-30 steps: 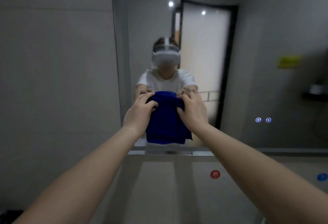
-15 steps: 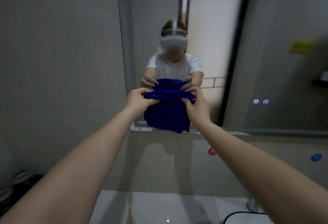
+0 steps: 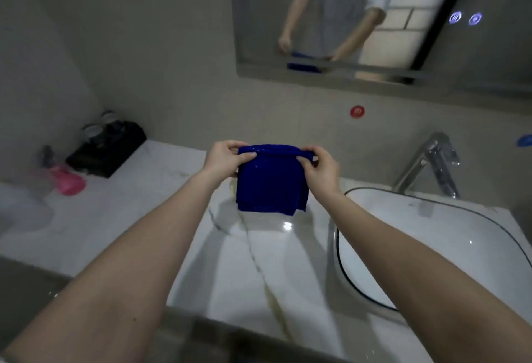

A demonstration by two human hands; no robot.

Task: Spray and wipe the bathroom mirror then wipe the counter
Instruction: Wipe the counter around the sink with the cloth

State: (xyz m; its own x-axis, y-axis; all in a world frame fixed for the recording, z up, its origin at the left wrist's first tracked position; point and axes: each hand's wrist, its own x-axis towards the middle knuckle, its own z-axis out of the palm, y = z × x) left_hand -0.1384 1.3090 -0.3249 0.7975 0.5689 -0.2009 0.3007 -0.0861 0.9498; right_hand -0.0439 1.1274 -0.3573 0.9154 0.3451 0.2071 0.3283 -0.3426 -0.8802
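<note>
"Cloth (image 3: 271,183) first: where is it?"

"Blue and folded, hanging from its top edge over the white counter (image 3: 129,218), just left of the sink (image 3: 426,250) (I can't tell whether the hem touches the marble). The mirror (image 3: 495,52) is on the wall above and behind it."

"And the hands?"

"The left hand (image 3: 224,158) pinches the top left corner and the right hand (image 3: 319,167) the top right, with the fingers (image 3: 246,157) of each curled round the fold."

"Anything else?"

"A faucet (image 3: 431,161) behind the sink, and a black tray (image 3: 106,152) and something pink (image 3: 69,183) far left."
</note>
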